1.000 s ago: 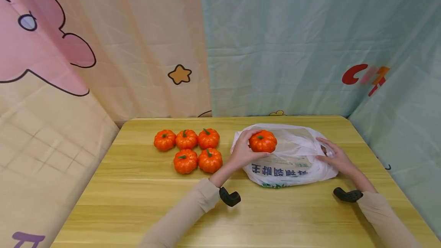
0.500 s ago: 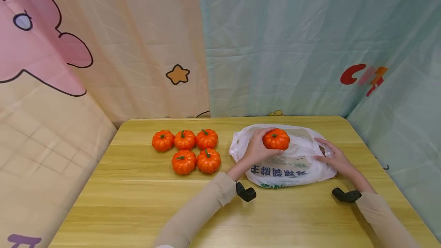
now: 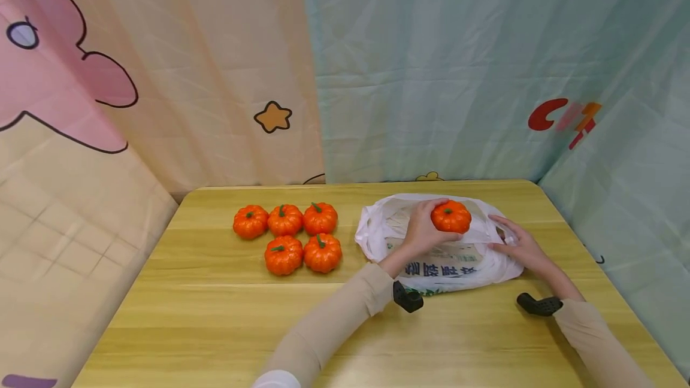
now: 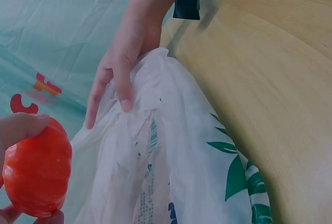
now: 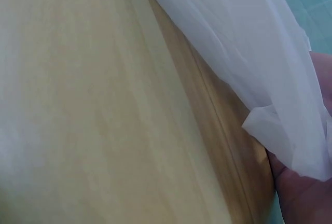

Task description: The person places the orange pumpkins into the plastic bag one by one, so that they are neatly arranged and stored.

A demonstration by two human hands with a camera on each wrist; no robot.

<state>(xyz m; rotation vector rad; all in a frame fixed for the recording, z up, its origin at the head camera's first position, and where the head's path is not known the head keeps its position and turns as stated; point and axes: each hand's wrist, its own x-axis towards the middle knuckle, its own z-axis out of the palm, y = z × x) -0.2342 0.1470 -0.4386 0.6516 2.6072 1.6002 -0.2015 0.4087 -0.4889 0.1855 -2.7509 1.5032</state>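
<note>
An orange toy pumpkin (image 3: 451, 217) with a green stem is gripped between the thumb and fingers of my left hand (image 3: 422, 231). It is above a white plastic bag (image 3: 371, 233) with printed characters, which lies flat on its side. My right hand (image 3: 521, 248) is at the bag's right end, amid the thin plastic. From the left wrist view, the right hand's fingers (image 4: 97, 97) look straight and spread, touching the bag. White plastic hides part of the right hand (image 5: 306, 195) in the right wrist view. What the bag's inside holds is not visible.
Several more orange toy pumpkins (image 3: 286, 255) stand in two rows on the wooden table (image 3: 205, 322), left of the bag. A printed cloth (image 3: 377, 76) hangs behind the table, and others close in both sides.
My left hand has carried the pumpkin to the right, across the bag towards my right hand. The right hand has stayed at the bag's right end.
</note>
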